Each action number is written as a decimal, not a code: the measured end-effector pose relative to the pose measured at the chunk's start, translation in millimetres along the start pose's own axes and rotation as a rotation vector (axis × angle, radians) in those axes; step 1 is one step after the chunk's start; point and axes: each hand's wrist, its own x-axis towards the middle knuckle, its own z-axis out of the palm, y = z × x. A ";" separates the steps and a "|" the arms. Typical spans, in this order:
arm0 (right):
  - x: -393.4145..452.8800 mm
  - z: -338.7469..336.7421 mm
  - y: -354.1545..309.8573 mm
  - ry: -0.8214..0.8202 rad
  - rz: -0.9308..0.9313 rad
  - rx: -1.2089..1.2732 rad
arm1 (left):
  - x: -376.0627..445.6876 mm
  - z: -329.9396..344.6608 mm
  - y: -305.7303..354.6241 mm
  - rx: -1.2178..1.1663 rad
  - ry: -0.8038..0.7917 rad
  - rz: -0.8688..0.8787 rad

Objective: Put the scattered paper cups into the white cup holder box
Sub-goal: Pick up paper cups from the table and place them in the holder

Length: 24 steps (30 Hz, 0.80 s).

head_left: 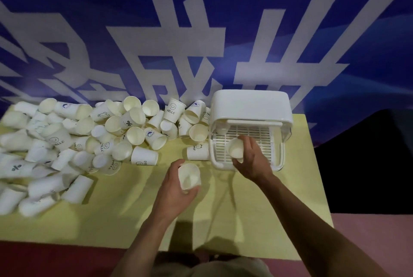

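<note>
Each hand's grip holds one cup: left hand [176, 185], right hand [251, 160].

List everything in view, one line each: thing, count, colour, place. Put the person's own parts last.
paper cups: too many to count, white, some with dark prints, heaped on the left and back of the table
cup holder box: one, white, back right of the table, lid raised, slatted tray inside
cup in left hand: one, white, above the table's middle
cup in right hand: one, white, over the box's tray
table: one, pale yellow top
backdrop: one, blue with large white characters, behind the table
left hand: one, grips a cup
right hand: one, fingers curled round a cup at the box
</note>
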 end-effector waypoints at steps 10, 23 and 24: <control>19.4 25.1 34.3 -0.149 -0.103 0.111 | 28.1 22.1 57.8 0.063 0.042 0.154; -37.8 -21.1 53.2 -0.018 -0.017 0.280 | 76.9 86.8 99.9 0.119 -0.042 0.268; -44.2 -24.2 55.1 -0.007 -0.015 0.274 | 79.8 91.0 99.4 0.129 -0.053 0.269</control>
